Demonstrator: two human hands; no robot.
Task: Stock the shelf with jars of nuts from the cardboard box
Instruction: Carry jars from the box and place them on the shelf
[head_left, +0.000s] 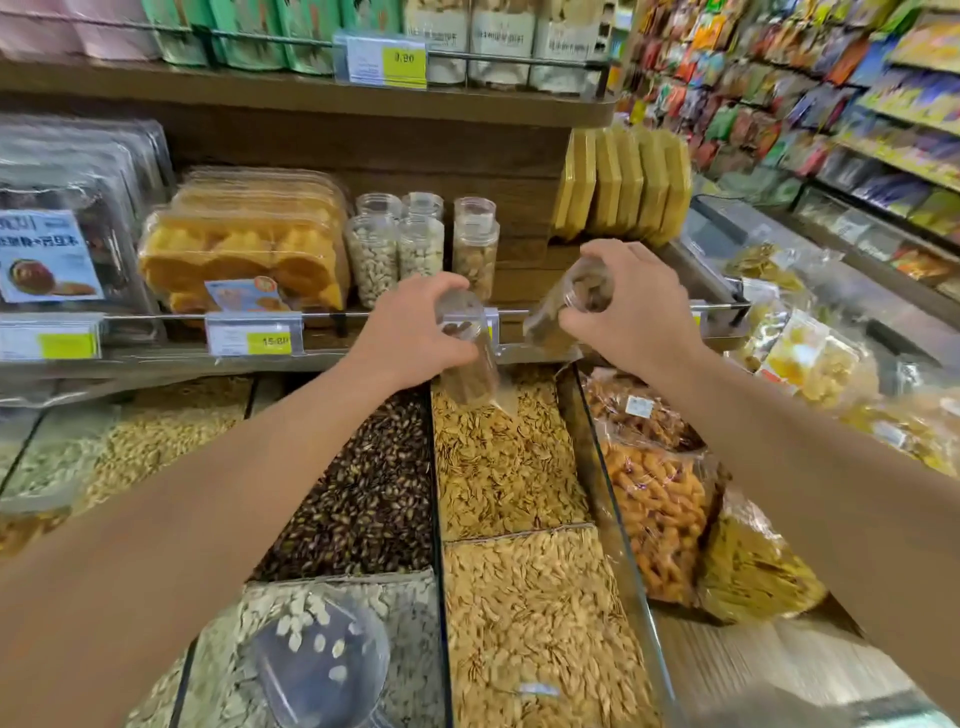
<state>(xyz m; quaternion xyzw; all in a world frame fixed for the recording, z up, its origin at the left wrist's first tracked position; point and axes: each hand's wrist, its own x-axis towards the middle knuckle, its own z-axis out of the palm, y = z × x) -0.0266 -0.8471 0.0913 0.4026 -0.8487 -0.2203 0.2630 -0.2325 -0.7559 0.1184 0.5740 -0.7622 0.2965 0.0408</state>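
Observation:
My left hand (413, 330) grips a clear jar of nuts (470, 358) by its lid end, and the jar tilts down over the seed bins. My right hand (631, 306) holds a second clear jar of nuts (563, 306), tilted toward the shelf. Both jars hang just in front of the rail of the wooden middle shelf (519, 283). Several clear jars of nuts (421, 244) stand stacked at the back of that shelf, left of a bare gap. The cardboard box is out of view.
Trays of orange dried fruit (244, 249) sit left of the jars, and yellow flat packs (623, 182) lean at the right. Open bins of seeds (509, 467) with glass dividers lie below my arms, with a clear scoop (317, 660). Bagged snacks (660, 499) fill the right.

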